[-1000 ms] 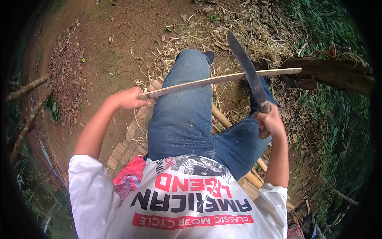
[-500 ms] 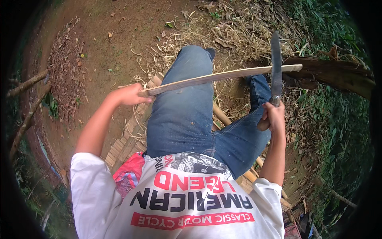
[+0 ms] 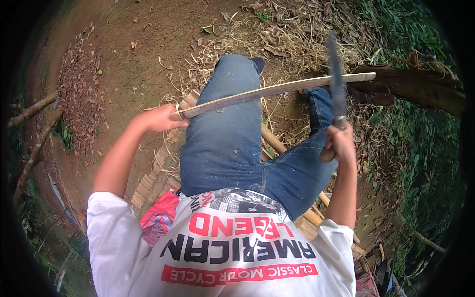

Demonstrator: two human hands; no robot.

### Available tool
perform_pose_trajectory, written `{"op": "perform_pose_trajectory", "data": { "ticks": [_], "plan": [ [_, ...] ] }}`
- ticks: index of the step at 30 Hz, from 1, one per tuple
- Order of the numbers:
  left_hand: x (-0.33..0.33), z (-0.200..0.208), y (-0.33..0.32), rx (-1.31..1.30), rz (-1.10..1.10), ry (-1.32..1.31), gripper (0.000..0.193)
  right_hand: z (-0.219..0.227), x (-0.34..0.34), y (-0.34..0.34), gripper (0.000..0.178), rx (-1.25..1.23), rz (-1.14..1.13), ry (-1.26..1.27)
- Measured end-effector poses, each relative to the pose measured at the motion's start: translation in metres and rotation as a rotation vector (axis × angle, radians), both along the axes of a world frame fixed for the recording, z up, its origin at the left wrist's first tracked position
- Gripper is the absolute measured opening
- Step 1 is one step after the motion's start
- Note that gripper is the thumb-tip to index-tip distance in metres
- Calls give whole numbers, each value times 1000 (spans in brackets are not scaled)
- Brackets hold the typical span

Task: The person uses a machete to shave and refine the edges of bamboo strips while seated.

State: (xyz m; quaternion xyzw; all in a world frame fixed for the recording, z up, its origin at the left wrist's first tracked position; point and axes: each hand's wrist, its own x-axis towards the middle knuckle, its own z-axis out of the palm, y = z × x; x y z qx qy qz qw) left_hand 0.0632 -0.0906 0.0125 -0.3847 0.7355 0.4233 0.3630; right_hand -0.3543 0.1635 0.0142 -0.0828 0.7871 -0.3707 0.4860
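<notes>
A person in a white printed shirt (image 3: 116, 232) and blue jeans (image 3: 220, 143) sits outdoors, a long pale wooden strip (image 3: 257, 93) slanting across the middle of the frame, from left of centre up to the upper right. The left hand (image 3: 161, 119), left of centre, is closed around the strip's near end, thumb along its lower side, while the right hand (image 3: 339, 142), right of centre, is wrapped around the handle of a long dark knife (image 3: 339, 101). The blade points toward the top of the frame, slightly blurred, and crosses in front of the strip close to its far end; whether the two touch cannot be told from this angle. The strip passes over the left leg just below the knee in the picture, and its far tip overlaps a dark brown log (image 3: 420, 91) at the upper right. Curled pale shavings (image 3: 307, 47) litter the ground at the upper centre and right, near a dark shoe (image 3: 258, 64). A slatted seat (image 3: 147, 187) shows at lower left of centre, beside a shiny red-pink bundle (image 3: 161, 213). Dry leaves (image 3: 79, 89) and rough poles (image 3: 37, 141) lie toward the left edge, with green plants (image 3: 430, 158) filling the right
</notes>
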Motion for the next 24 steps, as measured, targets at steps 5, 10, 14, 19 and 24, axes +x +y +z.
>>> {"op": "perform_pose_trajectory", "data": {
  "ticks": [5, 10, 14, 19, 24],
  "plan": [
    [7, -3, 4, -3, 35, 88, 56, 9, -1, -18, 15, -53, 3, 17],
    [18, 3, 6, -62, 2, 91, 54, -2, 13, -16, 17, -54, -81, 49],
    [13, -7, 5, -11, 2, 99, 51, 3, -17, -5, 17, -40, 19, 62],
    [5, 8, 3, -27, -24, 72, 53, 0, 1, -1, 17, -36, -13, 27],
    [-5, -2, 5, -111, 26, 65, 57, -3, -7, -2, 16, -38, -38, 59]
  ]
}}
